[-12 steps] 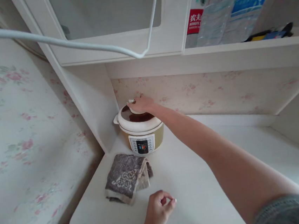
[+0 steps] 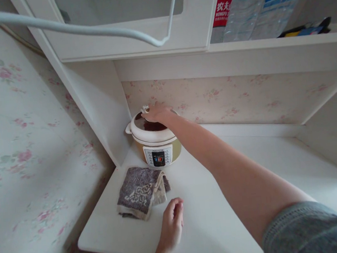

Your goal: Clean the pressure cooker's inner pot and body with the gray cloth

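Observation:
An electric pressure cooker [image 2: 157, 135] with a cream lid rim, gold-coloured body and front control panel stands at the back left of the white table. My right hand [image 2: 157, 112] reaches across and rests over the top of its lid, fingers stretched out and thumb beside the small white valve. The hand hides the middle of the lid. Near the table's front edge, my left hand [image 2: 172, 221] hovers with its fingers curled closed, and nothing shows in them. A folded grey-brown towel [image 2: 139, 191] with a pale pattern lies between the left hand and the cooker.
Above the table hangs a white cabinet [image 2: 136, 40], with plastic-wrapped bottles [image 2: 248, 11] on its open shelf. A white cable [image 2: 87, 29] crosses the upper view. Flowered wallpaper [image 2: 25, 156] covers the wall at left.
My left hand has turned and drawn its fingers in, from a thumb-and-finger pinch to a loose curl. My right hand stays over the lid, its fingers spread a little more. The view has shifted slightly.

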`<control>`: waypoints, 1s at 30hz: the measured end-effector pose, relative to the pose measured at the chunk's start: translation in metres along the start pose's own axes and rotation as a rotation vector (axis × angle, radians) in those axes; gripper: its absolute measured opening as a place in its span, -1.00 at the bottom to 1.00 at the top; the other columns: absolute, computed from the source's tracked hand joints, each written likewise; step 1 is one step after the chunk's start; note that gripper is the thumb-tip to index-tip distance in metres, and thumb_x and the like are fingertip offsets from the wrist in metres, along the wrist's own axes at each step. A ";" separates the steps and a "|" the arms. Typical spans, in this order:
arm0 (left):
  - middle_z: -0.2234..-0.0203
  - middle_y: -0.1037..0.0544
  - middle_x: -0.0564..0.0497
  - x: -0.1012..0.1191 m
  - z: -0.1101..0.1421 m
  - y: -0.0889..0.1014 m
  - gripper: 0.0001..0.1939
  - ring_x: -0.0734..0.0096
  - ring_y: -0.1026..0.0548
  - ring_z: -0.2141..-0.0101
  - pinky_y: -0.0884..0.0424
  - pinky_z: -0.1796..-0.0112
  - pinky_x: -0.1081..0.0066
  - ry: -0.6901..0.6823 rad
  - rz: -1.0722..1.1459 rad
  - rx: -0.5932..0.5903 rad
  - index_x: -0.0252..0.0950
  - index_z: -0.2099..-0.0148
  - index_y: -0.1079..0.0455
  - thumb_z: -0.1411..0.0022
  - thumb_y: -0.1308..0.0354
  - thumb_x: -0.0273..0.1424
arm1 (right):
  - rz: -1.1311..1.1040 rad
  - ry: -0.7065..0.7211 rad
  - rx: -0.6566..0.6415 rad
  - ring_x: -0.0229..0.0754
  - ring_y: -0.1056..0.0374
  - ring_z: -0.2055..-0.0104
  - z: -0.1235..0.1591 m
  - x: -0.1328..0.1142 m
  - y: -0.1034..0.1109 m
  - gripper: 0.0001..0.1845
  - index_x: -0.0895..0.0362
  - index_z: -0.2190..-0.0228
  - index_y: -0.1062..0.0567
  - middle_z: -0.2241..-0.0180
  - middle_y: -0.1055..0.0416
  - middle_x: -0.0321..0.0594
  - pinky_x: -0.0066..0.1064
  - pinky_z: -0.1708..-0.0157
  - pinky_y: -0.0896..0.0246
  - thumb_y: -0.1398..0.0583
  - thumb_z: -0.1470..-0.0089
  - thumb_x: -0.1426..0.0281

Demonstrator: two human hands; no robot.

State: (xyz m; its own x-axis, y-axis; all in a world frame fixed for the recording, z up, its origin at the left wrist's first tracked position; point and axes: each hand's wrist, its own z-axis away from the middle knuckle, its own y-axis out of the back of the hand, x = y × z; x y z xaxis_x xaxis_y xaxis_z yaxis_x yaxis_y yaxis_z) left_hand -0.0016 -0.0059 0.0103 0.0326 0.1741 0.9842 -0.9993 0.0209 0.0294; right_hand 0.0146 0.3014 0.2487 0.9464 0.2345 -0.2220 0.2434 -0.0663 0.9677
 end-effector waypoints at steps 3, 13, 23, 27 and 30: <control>0.52 -0.42 0.03 0.000 0.000 0.000 -0.56 0.42 -0.40 0.48 -0.30 0.42 0.46 -0.061 0.032 -0.027 -0.35 0.12 -0.38 -0.25 0.01 -0.06 | 0.018 0.068 0.013 0.36 0.08 -0.22 -0.003 0.001 -0.003 -0.22 0.10 -0.17 -0.17 -0.22 -0.04 0.12 0.45 0.00 0.15 -0.03 -0.06 -0.10; 0.23 -0.55 -0.17 -0.007 -0.008 0.003 -0.56 0.31 -0.53 0.33 -0.45 0.36 0.36 0.040 0.296 -0.032 -0.37 0.07 -0.43 -0.18 -0.12 -0.11 | 0.036 0.161 0.075 0.31 -0.05 -0.16 -0.010 0.010 -0.012 -0.31 0.14 -0.11 -0.23 -0.15 -0.15 0.10 0.21 -0.01 -0.06 -0.04 -0.08 -0.02; 0.07 -0.52 -0.22 -0.009 -0.012 0.006 -0.57 0.32 -0.55 0.28 -0.46 0.27 0.37 0.127 0.414 -0.035 -0.38 0.00 -0.41 -0.18 -0.17 -0.19 | 0.028 0.194 0.092 0.30 -0.05 -0.16 -0.012 0.014 -0.017 -0.32 0.15 -0.11 -0.23 -0.14 -0.16 0.10 0.16 -0.05 -0.02 -0.02 -0.09 -0.01; 0.05 -0.51 -0.23 -0.010 -0.012 0.006 -0.56 0.31 -0.56 0.27 -0.46 0.28 0.37 0.133 0.439 -0.024 -0.38 0.00 -0.42 -0.17 -0.19 -0.18 | 0.023 0.207 0.108 0.30 -0.05 -0.15 -0.010 0.015 -0.016 -0.33 0.14 -0.09 -0.25 -0.14 -0.16 0.10 0.16 -0.04 -0.04 -0.01 -0.09 -0.02; 0.05 -0.51 -0.25 -0.009 -0.012 0.006 -0.54 0.28 -0.56 0.26 -0.46 0.28 0.36 0.134 0.429 -0.019 -0.38 0.01 -0.44 -0.15 -0.21 -0.17 | 0.027 0.214 0.122 0.31 -0.07 -0.14 -0.010 0.016 -0.016 -0.34 0.14 -0.08 -0.26 -0.12 -0.19 0.09 0.18 -0.01 -0.07 -0.01 -0.09 -0.03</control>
State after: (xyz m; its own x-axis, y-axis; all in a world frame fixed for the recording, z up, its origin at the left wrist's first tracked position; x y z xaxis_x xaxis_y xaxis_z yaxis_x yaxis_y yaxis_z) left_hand -0.0073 0.0044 -0.0006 -0.3822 0.2966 0.8752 -0.9223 -0.0634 -0.3813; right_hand 0.0235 0.3154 0.2308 0.8895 0.4306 -0.1528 0.2544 -0.1890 0.9485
